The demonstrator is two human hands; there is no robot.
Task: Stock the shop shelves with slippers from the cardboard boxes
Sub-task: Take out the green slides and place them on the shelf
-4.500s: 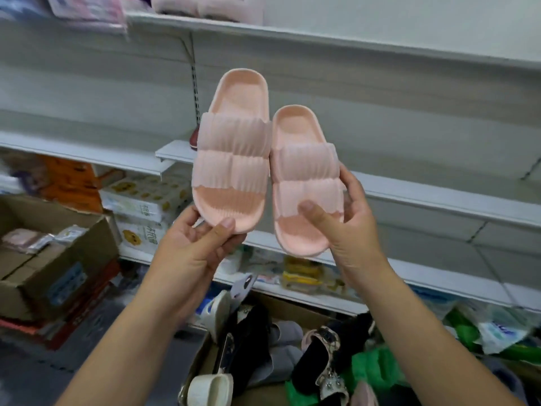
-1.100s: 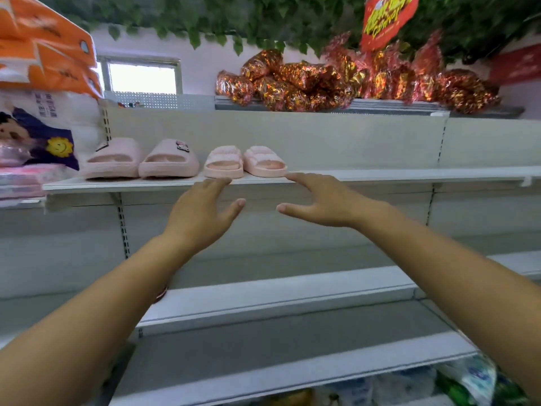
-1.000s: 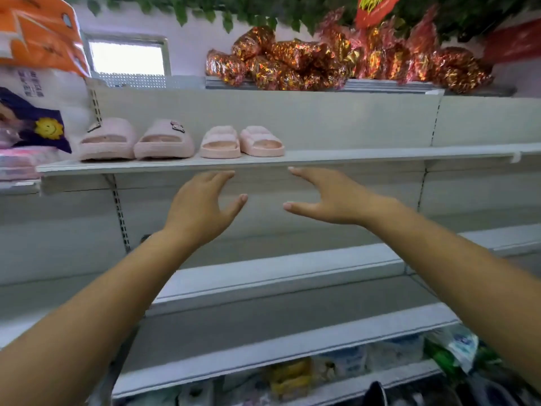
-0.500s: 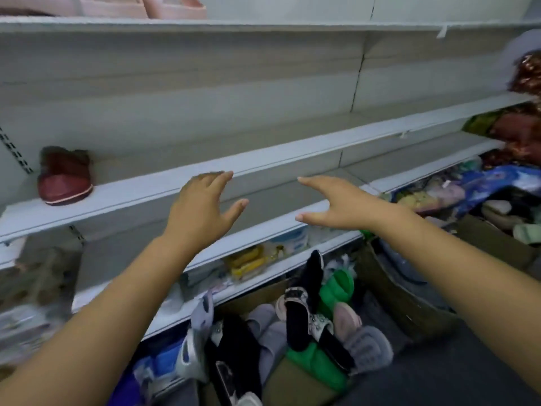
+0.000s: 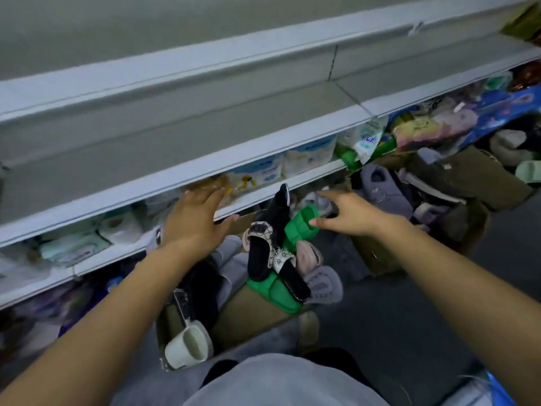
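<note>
Both hands are hovering spread and holding nothing, the left hand (image 5: pixel 193 222) by the shelf (image 5: pixel 117 197) edge, the right hand (image 5: pixel 352 215) just beside a green slipper (image 5: pixel 301 228) standing among mixed slippers in the near cardboard box (image 5: pixel 248 315).

bare left arm (image 5: pixel 117 312), bare right arm (image 5: pixel 439 273), light grey garment (image 5: pixel 278 382)
</note>
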